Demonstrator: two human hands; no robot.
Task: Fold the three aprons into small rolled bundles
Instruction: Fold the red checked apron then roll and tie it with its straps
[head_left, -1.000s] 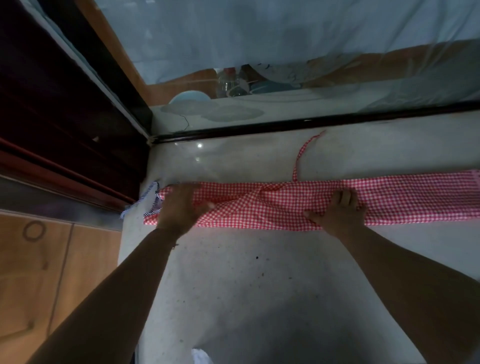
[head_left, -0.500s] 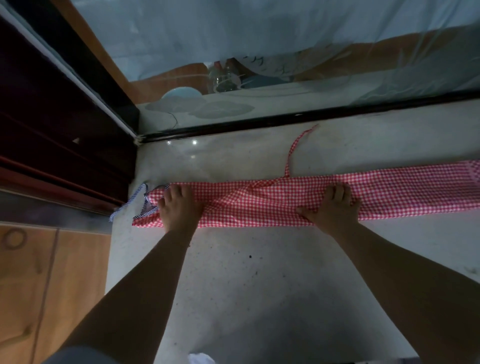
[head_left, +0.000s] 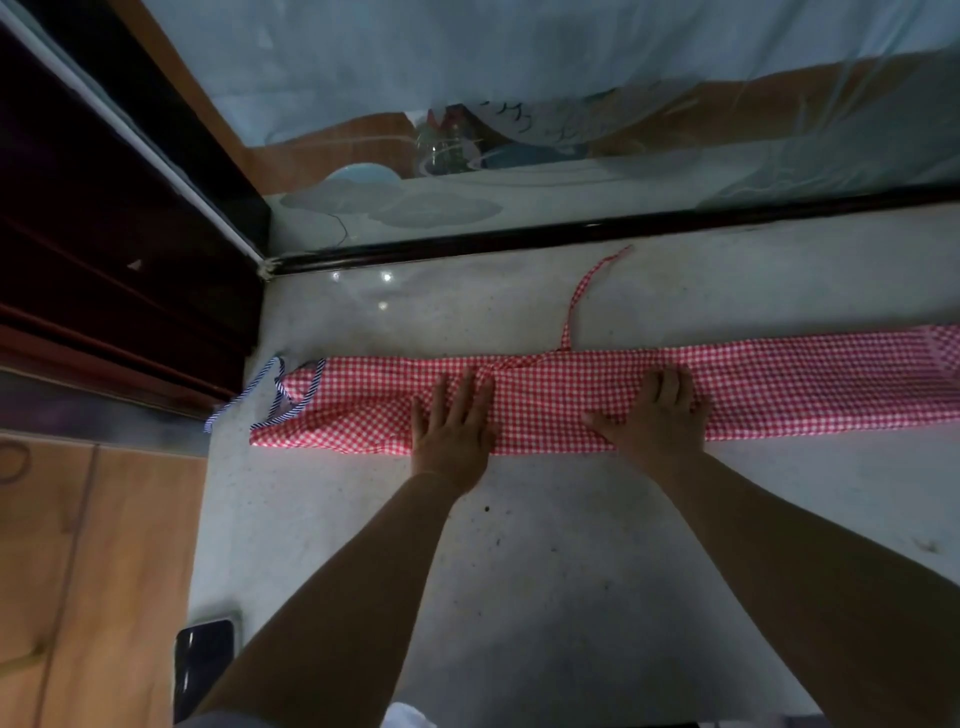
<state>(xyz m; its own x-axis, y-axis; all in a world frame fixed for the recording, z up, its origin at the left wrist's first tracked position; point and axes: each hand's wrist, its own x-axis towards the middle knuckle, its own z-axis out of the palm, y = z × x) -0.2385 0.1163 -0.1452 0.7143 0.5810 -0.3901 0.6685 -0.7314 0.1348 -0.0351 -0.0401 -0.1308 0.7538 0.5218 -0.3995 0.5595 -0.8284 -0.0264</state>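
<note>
Red gingham apron (head_left: 597, 400) folded into long strip near countertop (head_left: 519, 545) far edge; left hand (head_left: 452, 426) and right hand (head_left: 657, 415) flat on it, fingers straight; dark phone (head_left: 202, 660) at left edge.

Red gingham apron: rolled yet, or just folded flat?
Folded flat, not rolled. The red gingham apron lies as a long narrow strip on the counter, both hands pressing it, one tie strap trailing loose.

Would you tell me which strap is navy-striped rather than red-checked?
The striped strap at the apron's left end, looping toward the dark cabinet; the red-checked strap runs from the far edge toward the glass.
</note>
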